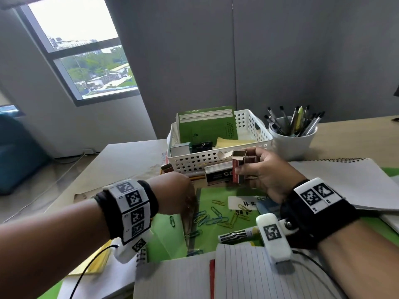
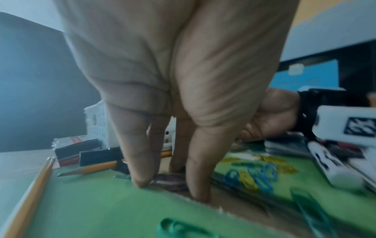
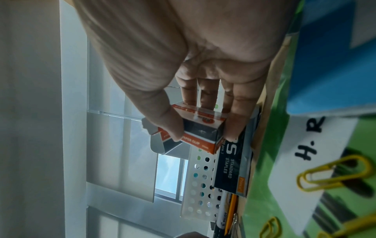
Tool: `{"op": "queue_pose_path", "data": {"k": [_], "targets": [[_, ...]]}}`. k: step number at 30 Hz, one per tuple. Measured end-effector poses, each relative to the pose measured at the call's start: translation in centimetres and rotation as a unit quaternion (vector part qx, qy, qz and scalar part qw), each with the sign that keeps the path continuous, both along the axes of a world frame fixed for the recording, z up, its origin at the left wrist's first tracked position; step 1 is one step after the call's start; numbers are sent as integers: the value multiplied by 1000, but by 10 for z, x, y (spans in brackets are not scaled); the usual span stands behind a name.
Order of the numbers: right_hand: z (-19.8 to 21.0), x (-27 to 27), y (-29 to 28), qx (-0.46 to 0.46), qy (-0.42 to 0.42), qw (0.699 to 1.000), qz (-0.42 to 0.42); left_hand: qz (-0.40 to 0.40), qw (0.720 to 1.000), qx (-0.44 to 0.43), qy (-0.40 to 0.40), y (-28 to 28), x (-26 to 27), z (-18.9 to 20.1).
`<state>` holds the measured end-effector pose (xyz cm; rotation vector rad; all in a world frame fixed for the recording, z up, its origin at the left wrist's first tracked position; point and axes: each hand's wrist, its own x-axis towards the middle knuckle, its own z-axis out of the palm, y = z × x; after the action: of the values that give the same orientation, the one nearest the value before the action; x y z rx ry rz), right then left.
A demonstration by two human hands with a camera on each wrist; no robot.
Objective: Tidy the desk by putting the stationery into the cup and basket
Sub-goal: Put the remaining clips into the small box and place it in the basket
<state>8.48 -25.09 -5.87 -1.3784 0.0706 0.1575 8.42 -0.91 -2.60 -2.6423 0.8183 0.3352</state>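
Round my left wrist I wear a black band faced with white tiles of black square codes; a thin black cable trails off toward seven o'clock. My right wrist has the same band, plus a white coded block with a silver screw.

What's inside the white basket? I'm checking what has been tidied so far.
In the white basket: a green booklet standing upright, yellow sticky notes, black binder clips and a small grey-green box. The basket's front wall hides anything lower down.

Left hand fingertips on green folder
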Motion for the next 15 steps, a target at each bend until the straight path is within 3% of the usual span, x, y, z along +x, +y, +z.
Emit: {"op": "queue_pose_path", "data": {"k": [3,7,13,15], "targets": [[-1,1,0,8,-2,1000,0,-49,997,54,-33,0,-3,-4],[-3,1,-2,5,-3,1000,1,-48,998,28,-32,4,-2,-7],[-2,1,-1,-2,0,1000,6,84,993,-58,54,2,13,2],[-2,0,-2,-8,-4,1000,9,127,979,-136,79,8,22,11]]}}
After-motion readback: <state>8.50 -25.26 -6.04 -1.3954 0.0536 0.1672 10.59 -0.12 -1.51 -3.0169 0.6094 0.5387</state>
